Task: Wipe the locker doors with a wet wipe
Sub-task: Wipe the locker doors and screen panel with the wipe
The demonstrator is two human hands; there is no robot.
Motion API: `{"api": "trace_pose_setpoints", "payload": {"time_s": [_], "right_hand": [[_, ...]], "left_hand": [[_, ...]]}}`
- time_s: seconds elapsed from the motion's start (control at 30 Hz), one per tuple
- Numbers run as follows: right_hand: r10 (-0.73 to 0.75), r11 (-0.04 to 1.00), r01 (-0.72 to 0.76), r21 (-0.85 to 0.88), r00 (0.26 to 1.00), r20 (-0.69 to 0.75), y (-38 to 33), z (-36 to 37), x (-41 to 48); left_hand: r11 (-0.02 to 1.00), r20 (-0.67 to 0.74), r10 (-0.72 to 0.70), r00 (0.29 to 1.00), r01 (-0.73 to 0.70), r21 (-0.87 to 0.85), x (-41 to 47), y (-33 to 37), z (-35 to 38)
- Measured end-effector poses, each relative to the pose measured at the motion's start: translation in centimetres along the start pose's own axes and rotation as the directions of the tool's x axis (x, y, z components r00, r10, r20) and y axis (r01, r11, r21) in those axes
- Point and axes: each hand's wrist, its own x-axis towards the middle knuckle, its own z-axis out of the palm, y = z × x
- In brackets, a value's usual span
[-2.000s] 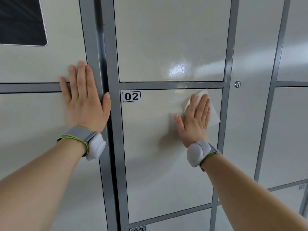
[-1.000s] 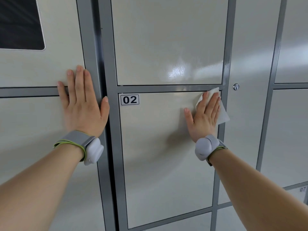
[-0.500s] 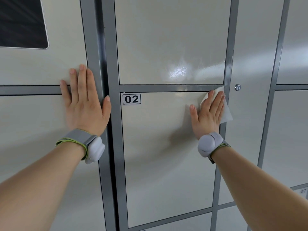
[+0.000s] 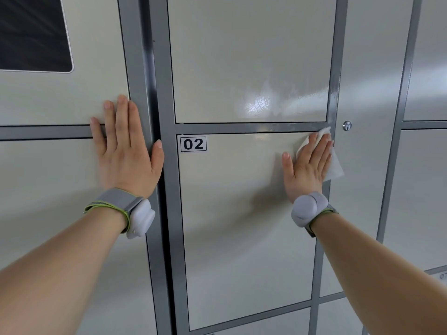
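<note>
A cream locker door (image 4: 242, 226) labelled 02 (image 4: 193, 144) fills the middle, framed in grey metal. My right hand (image 4: 308, 165) lies flat at the door's top right corner, pressing a white wet wipe (image 4: 335, 168) against it; the wipe sticks out past my fingers onto the grey frame. My left hand (image 4: 125, 151) rests flat with fingers spread on the neighbouring locker panel to the left, holding nothing. The door above (image 4: 249, 59) shows wet streaks near its lower edge.
A round key lock (image 4: 347, 125) sits on the narrow panel right of the wipe. A dark window (image 4: 31, 32) is at the top left. More locker doors (image 4: 423, 189) continue to the right and below. Both wrists wear grey bands.
My right hand has slid the wipe rightward and slightly up across door 02, from its upper middle to its top right corner. The left hand has stayed put.
</note>
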Motion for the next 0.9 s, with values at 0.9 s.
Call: {"api": "trace_pose_setpoints", "payload": {"time_s": [0.9], "right_hand": [[0.048,0.998,-0.052,0.021,0.983,0.176,-0.1,-0.5,-3.3]], "left_hand": [[1.0,-0.013,0.0,1.0,-0.001,-0.016,-0.2,0.0,0.1]]}}
